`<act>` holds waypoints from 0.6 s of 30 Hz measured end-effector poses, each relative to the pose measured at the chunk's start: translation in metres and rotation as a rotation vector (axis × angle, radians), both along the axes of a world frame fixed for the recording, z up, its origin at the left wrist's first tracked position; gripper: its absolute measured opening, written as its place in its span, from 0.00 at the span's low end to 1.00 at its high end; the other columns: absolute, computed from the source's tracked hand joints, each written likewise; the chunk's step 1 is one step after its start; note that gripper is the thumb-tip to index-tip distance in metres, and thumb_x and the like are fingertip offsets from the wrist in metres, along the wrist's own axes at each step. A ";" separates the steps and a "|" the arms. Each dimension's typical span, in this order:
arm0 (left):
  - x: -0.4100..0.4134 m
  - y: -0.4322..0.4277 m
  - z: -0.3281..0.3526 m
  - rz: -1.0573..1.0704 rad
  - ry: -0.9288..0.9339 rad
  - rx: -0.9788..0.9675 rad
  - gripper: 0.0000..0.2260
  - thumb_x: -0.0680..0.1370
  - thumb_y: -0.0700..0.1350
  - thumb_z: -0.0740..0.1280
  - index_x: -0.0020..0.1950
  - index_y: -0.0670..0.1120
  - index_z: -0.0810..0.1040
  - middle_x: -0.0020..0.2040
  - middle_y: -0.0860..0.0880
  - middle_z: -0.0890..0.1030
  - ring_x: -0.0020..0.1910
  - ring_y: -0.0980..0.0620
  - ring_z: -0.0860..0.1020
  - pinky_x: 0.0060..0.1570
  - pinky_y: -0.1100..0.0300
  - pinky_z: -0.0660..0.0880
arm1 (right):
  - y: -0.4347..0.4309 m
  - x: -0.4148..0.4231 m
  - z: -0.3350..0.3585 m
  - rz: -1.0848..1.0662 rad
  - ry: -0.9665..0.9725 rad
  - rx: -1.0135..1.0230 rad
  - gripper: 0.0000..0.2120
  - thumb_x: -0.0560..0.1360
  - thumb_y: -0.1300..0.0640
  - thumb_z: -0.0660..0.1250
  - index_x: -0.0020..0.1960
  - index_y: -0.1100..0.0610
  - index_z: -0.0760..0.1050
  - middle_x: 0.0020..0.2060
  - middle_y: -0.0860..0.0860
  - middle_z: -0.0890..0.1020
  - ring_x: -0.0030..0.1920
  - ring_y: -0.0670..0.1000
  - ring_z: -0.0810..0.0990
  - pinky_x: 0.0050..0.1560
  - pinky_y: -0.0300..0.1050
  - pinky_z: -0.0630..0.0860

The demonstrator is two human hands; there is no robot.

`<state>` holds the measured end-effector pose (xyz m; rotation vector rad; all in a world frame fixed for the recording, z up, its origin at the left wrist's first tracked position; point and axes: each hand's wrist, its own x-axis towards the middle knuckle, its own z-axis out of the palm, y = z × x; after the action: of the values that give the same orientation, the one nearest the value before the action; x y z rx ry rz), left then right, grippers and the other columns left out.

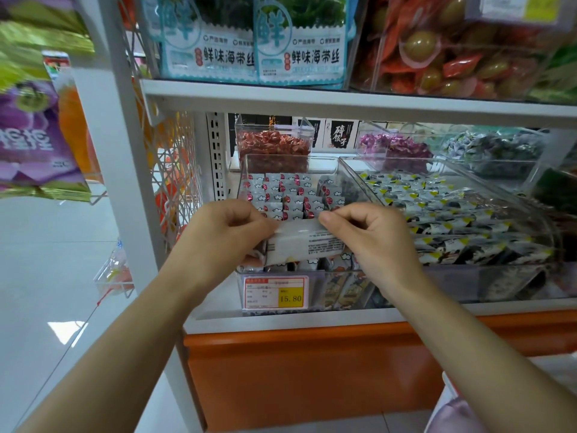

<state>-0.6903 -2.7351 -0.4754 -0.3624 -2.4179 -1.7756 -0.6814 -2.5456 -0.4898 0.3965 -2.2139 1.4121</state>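
White packet (304,242) — translucent, small black print on its face — pinched by left hand (218,235) and right hand (371,235).

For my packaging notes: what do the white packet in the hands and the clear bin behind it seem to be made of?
White packet: probably thin plastic film, matte, with small printed text; pinched by the left hand and right hand. Clear bin: probably rigid acrylic or similar plastic, glossy; packets show through its walls and its edges catch light.
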 end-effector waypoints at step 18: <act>0.002 0.017 -0.010 0.046 0.086 -0.022 0.08 0.79 0.44 0.63 0.53 0.42 0.78 0.43 0.48 0.83 0.40 0.56 0.82 0.43 0.57 0.81 | -0.005 -0.010 -0.008 0.162 -0.264 -0.748 0.11 0.77 0.61 0.63 0.58 0.58 0.77 0.48 0.55 0.82 0.45 0.50 0.83 0.42 0.40 0.80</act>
<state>-0.6884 -2.7185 -0.4856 -0.3751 -2.3691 -1.6798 -0.6915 -2.5507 -0.4979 0.1258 -1.6725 2.3443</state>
